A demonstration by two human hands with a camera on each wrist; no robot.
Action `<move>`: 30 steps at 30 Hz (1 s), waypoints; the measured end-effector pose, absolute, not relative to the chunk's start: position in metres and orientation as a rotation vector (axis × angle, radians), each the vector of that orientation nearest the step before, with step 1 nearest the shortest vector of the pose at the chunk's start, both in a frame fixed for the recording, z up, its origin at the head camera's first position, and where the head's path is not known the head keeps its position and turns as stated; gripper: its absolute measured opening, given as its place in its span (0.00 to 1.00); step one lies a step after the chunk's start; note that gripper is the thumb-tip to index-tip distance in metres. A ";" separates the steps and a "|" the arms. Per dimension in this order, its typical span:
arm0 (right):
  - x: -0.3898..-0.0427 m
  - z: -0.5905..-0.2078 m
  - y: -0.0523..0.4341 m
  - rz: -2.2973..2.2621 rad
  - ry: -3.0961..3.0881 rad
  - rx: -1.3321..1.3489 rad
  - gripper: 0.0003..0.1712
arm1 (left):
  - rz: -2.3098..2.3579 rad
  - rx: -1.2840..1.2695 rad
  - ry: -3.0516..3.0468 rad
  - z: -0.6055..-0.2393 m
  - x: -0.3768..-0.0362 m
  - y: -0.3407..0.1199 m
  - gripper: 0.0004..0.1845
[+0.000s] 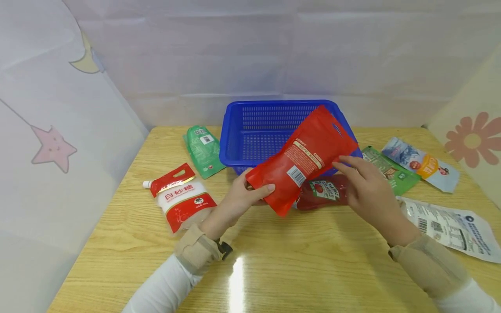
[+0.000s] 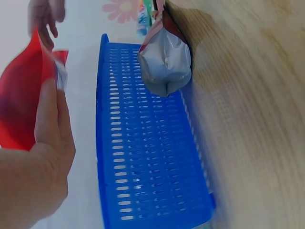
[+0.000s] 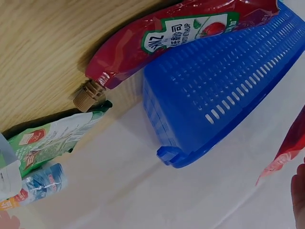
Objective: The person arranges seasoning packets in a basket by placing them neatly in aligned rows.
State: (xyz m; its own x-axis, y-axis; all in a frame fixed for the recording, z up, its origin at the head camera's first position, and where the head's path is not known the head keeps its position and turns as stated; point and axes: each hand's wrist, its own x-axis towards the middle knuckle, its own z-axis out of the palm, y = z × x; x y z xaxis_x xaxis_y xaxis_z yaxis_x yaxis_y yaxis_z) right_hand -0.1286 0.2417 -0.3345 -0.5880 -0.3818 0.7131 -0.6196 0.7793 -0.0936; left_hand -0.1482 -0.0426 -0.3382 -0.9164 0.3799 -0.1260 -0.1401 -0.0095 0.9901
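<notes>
Left hand (image 1: 244, 193) grips the red pouch (image 1: 301, 158) at its lower left end, thumb on the printed side, fingers going behind. Right hand (image 1: 369, 195) is at the pouch's right edge, fingertips up against it in the head view, fingers loosely bent; can't tell whether it pinches or only touches. Pouch is held up off the table (image 1: 305, 269), slanted, over the front right part of the blue basket (image 1: 282, 103), with barcode and light print facing up. Basket is a perforated one, middle of the table's far edge. Ketchup pouch (image 1: 326, 191), Heinz label, lies along the basket's front side, partly under the red pouch and right hand in the head view; brown cap (image 3: 89, 97) points toward the table's right edge, silver base toward the left. Left of the basket: green pouch (image 1: 204, 152) near the table's far left corner, barcode label up. Nearer the left edge: white-and-red sugar bag (image 1: 183, 198), white cap to the left, left wrist just beside it. Right of the basket: green packet (image 1: 393, 171), then a white, blue and orange packet (image 1: 426, 164) toward the far right corner, the two touching or overlapping, can't tell which. White bag (image 1: 450, 228) with a barcode and QR code lies by the right edge, near the right wrist.
</notes>
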 end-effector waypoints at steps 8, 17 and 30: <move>-0.120 -0.325 0.235 0.934 -2.490 0.422 0.15 | 1.943 0.319 2.243 -0.335 -0.144 -0.039 0.26; -0.120 -0.317 0.233 1.104 -2.634 0.250 0.19 | 1.812 0.667 2.629 -0.338 -0.135 -0.032 0.26; -0.122 -0.312 0.231 1.480 -2.610 0.343 0.28 | 1.371 1.257 3.162 -0.341 -0.131 -0.029 0.26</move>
